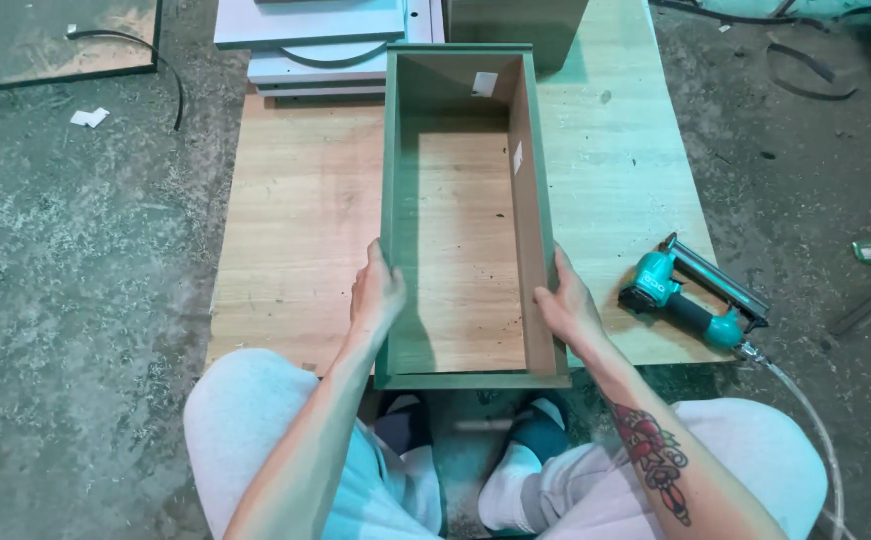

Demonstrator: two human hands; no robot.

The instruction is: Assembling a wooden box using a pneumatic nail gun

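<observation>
Here both hands, left hand (378,295) and right hand (568,305), clasp the green frame (466,215) sides, fingertips hidden.

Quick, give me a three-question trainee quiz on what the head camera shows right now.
1. True or false: both hands grip the green box frame.
2. Which side wall does the left hand hold: A) left, B) right, C) far end?
3. What tool lies on the wooden board beside the right hand?

Key: 1 true. 2 A. 3 the teal nail gun, with a hose attached.
</observation>
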